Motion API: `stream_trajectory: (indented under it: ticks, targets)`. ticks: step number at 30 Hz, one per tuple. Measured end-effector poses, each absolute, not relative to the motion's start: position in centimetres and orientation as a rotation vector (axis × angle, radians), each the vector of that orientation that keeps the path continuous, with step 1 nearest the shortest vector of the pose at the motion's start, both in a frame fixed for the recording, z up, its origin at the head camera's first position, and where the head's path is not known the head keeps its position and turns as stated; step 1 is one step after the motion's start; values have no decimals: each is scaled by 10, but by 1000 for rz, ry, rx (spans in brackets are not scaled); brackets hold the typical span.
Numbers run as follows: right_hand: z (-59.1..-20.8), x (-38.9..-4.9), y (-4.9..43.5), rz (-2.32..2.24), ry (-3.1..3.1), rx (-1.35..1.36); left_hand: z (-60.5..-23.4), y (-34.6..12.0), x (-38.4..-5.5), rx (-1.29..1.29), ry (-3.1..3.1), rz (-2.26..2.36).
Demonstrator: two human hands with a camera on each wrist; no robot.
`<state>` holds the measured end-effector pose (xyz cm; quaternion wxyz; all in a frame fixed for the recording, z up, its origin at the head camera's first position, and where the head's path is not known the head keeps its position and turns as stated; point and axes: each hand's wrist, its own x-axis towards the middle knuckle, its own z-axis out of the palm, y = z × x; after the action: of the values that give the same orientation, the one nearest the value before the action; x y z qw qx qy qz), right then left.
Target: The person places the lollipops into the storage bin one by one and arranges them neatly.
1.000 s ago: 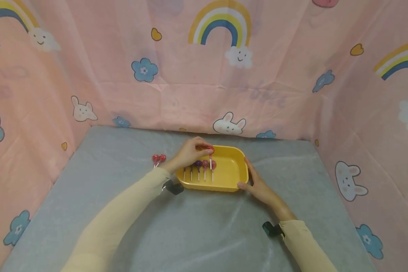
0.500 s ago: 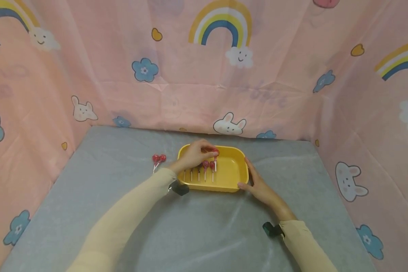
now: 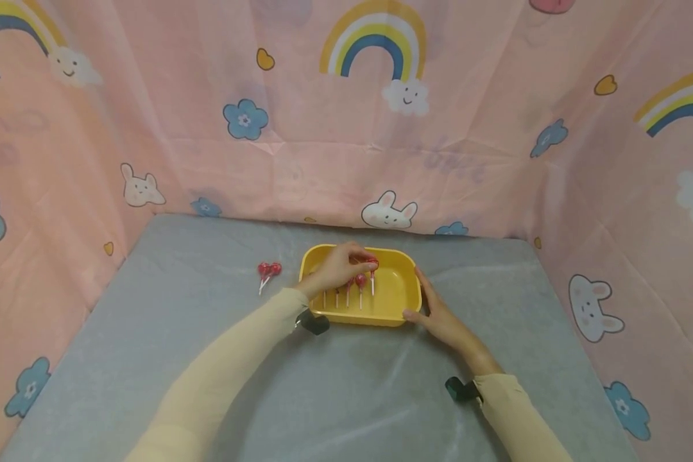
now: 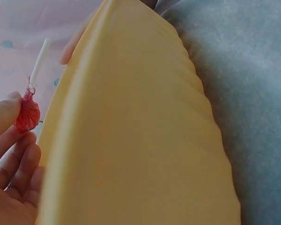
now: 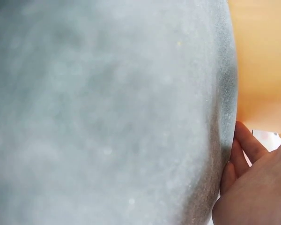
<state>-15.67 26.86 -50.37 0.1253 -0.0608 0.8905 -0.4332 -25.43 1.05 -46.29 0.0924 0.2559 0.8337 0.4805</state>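
A yellow plastic tray with rounded corners lies on the grey-covered table. Over it, my left hand pinches a red-wrapped lollipop by its head, its white stick pointing toward me. The left wrist view shows thumb and fingers on the red wrapper of this lollipop, beyond the tray wall. Several lollipops stand in a row inside the tray, a red one at the right end; my left hand partly hides the others. My right hand grips the tray's right end, thumb at the front corner.
Two red lollipops lie with crossed sticks on the grey tabletop, left of the tray. A pink printed curtain hangs behind the table and along both sides.
My left hand has moved right and a little toward me with the lollipop, past the row's right end. The right hand and the tray stay where they were.
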Motion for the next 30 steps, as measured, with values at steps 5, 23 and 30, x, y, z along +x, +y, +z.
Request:
stream_trajectory:
  ticks: [5,23,30]
  targets:
    - [-504,-157,268,-1246,2590,-143,-465,13,-253,765,2511,1413]
    - [-504,-156,267,-1234,2585,-122,-481,20,-255,773,2495,1413]
    - [-503,-156,268,-1252,2581,-144,-483,22,-253,728,2398,1467]
